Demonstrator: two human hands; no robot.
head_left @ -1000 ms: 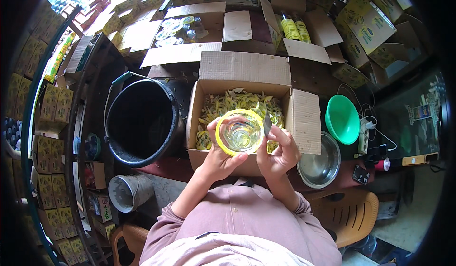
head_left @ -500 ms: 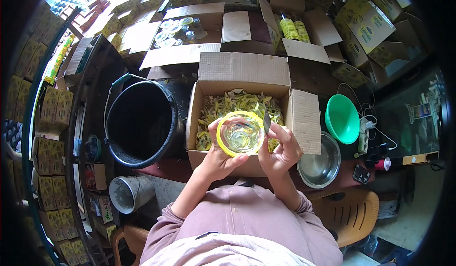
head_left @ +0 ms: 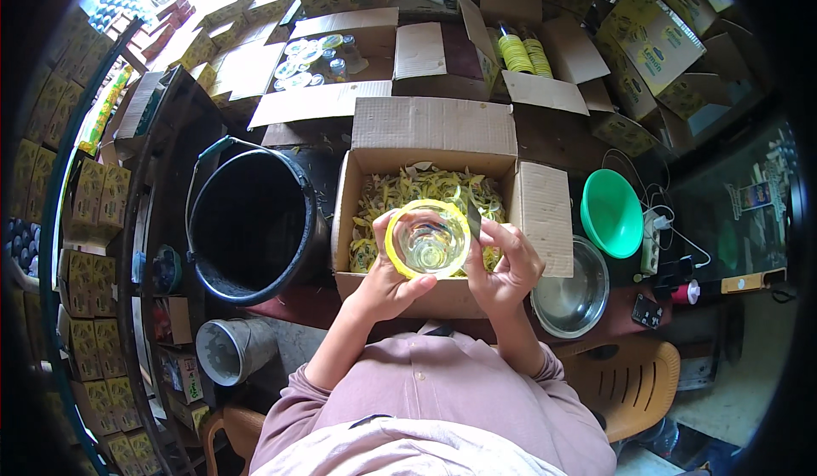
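Hands meet over an open cardboard box on the dark table. The left hand wraps its fingers and thumb around a clear jar with a yellow rim, seen from above, mouth up. The right hand holds the jar's other side, fingers curled, with a small dark blade pinched at the rim. The jar hangs just above the yellow scraps that fill the box. Just left of the box stands a black bucket. To the right, a steel bowl sits near the table edge, with a green funnel just behind it. Farther back, another open box holds jars with lids.
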